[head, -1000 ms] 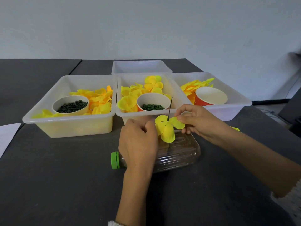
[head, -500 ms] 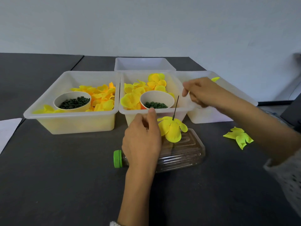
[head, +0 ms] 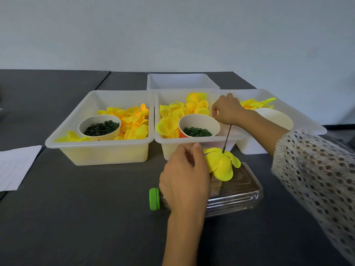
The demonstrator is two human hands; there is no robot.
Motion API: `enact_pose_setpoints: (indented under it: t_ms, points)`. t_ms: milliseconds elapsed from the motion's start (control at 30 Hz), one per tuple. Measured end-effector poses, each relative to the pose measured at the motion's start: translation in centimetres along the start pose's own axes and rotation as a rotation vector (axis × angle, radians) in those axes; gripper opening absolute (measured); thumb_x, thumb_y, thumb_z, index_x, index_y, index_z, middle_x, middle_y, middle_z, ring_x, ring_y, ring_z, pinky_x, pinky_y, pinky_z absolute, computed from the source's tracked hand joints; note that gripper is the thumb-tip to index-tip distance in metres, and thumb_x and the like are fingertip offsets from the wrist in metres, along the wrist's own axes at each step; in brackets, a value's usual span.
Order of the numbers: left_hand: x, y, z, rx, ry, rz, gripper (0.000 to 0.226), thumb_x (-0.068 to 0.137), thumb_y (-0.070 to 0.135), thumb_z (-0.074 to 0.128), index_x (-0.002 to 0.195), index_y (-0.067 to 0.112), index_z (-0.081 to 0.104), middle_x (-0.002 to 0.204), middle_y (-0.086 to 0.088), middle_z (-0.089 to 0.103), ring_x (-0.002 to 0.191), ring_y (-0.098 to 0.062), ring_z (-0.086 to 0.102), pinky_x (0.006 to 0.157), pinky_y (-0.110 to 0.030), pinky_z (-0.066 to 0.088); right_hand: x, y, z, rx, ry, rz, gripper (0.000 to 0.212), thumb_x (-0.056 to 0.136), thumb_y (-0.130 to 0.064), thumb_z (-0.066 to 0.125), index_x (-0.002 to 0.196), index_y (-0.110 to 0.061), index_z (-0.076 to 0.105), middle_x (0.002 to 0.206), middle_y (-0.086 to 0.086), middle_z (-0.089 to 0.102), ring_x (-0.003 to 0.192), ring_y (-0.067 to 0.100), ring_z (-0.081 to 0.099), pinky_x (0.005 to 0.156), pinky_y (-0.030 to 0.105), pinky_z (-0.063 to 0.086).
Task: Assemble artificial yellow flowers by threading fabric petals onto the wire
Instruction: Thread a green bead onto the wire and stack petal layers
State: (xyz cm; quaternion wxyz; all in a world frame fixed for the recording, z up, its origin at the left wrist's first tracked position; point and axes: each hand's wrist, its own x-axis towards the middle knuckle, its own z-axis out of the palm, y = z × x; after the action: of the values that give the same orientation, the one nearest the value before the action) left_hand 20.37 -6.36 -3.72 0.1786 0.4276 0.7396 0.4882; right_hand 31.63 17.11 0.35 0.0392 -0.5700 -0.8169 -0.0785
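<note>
Right hand (head: 227,110) now lowered over the green-ring cup (head: 198,126), fingertips pinched, contents unclear, left hand (head: 185,179) curled beside yellow flower (head: 221,163), grip unclear, wire (head: 226,138) upright

Four translucent white plastic bins stand here: left (head: 99,150), middle (head: 194,143), right (head: 307,120), and rear (head: 182,81). Three round paper cups sit in them (head: 99,129) (head: 199,125) (head: 274,118). One clear plastic bottle with a green cap (head: 240,194), one white printed paper sheet (head: 15,166).
</note>
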Motion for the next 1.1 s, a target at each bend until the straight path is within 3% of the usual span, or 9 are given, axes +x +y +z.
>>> enact_pose_setpoints:
  t_ms: [67, 167, 300, 400, 567, 667, 833, 933, 1100]
  points:
    - [0.0, -0.1, 0.0, 0.000, 0.003, 0.001, 0.035, 0.095, 0.056, 0.036, 0.080, 0.031, 0.056, 0.071, 0.016, 0.056, 0.066, 0.002, 0.047, 0.055, -0.018, 0.027, -0.1, 0.4, -0.3, 0.051, 0.064, 0.001, 0.017, 0.092, -0.012, 0.052, 0.093, -0.012, 0.068, 0.109, 0.016, 0.056, 0.112, 0.037, 0.043, 0.085, 0.040, 0.037]
    - [0.1, -0.1, 0.1, 0.006, 0.001, 0.003, 0.036, 0.095, 0.055, 0.035, 0.080, 0.030, 0.056, 0.070, 0.015, 0.055, 0.066, 0.003, 0.046, 0.055, -0.020, 0.026, -0.3, 1.2, -1.8, 0.226, 0.113, -0.005, 0.013, 0.086, -0.004, 0.051, 0.083, -0.010, 0.063, 0.100, 0.014, 0.062, 0.098, 0.031, 0.053, 0.081, 0.038, 0.047]
    - [0.0, 0.0, 0.0, -0.040, 0.015, -0.010, 0.033, 0.095, 0.053, 0.037, 0.081, 0.031, 0.058, 0.072, 0.018, 0.057, 0.069, 0.003, 0.048, 0.057, -0.028, 0.030, -1.7, 1.7, -4.7, 0.374, 0.210, 0.003, 0.010, 0.084, -0.002, 0.054, 0.086, -0.005, 0.064, 0.090, 0.005, 0.061, 0.085, 0.020, 0.053, 0.071, 0.027, 0.039]
    - [0.0, 0.0, -0.1, -0.185, 0.064, 0.026, 0.028, 0.098, 0.044, 0.044, 0.079, 0.029, 0.058, 0.072, 0.014, 0.063, 0.071, -0.001, 0.056, 0.056, -0.025, 0.035, -3.9, 1.3, -6.6, 0.542, 0.267, 0.002, 0.008, 0.086, -0.006, 0.058, 0.084, -0.009, 0.064, 0.083, 0.002, 0.060, 0.077, 0.017, 0.054, 0.067, 0.025, 0.041]
    - [0.1, 0.0, -0.2, -0.377, 0.104, 0.145, 0.025, 0.100, 0.034, 0.046, 0.081, 0.027, 0.061, 0.072, 0.010, 0.063, 0.068, -0.006, 0.057, 0.060, -0.027, 0.042, -9.7, -0.5, -9.0, 0.875, 0.368, -0.036, 0.014, 0.087, -0.006, 0.058, 0.077, -0.015, 0.057, 0.067, -0.006, 0.059, 0.048, 0.018, 0.062, 0.040, 0.025, 0.043]
    - [0.1, 0.2, -0.3, -0.462, 0.122, 0.211, 0.026, 0.098, 0.034, 0.042, 0.083, 0.027, 0.062, 0.076, 0.010, 0.064, 0.070, -0.007, 0.056, 0.060, -0.022, 0.041, -12.9, -1.6, -10.2, 0.960, 0.441, -0.117, 0.008, 0.089, -0.005, 0.057, 0.082, -0.008, 0.055, 0.077, 0.003, 0.063, 0.054, 0.021, 0.069, 0.044, 0.030, 0.050]
    - [0.2, 0.5, -0.6, -0.609, 0.107, 0.339, 0.035, 0.099, 0.028, 0.035, 0.082, 0.020, 0.065, 0.073, 0.009, 0.061, 0.076, -0.011, 0.059, 0.064, -0.018, 0.043, -16.9, -2.6, -10.2, 1.009, 0.552, -0.237, 0.007, 0.091, -0.002, 0.061, 0.086, -0.005, 0.057, 0.089, 0.010, 0.067, 0.084, 0.013, 0.073, 0.072, 0.030, 0.059]
    - [0.2, 0.6, -0.6, -0.699, 0.058, 0.372, 0.045, 0.098, 0.035, 0.030, 0.079, 0.020, 0.068, 0.069, 0.003, 0.061, 0.070, -0.008, 0.057, 0.063, -0.017, 0.042, -18.5, -2.3, -9.2, 0.940, 0.591, -0.281, 0.006, 0.087, 0.005, 0.061, 0.091, 0.000, 0.060, 0.102, 0.003, 0.068, 0.094, 0.011, 0.069, 0.081, 0.027, 0.057]
    - [0.0, 1.1, -0.6, -0.777, -0.012, 0.369, 0.056, 0.095, 0.054, 0.027, 0.073, 0.028, 0.071, 0.066, -0.003, 0.062, 0.065, -0.008, 0.056, 0.063, -0.018, 0.043, -20.1, -1.6, -7.3, 0.649, 0.712, -0.439, 0.002, 0.087, 0.004, 0.062, 0.088, 0.003, 0.064, 0.107, 0.012, 0.065, 0.099, 0.022, 0.064, 0.082, 0.032, 0.056]
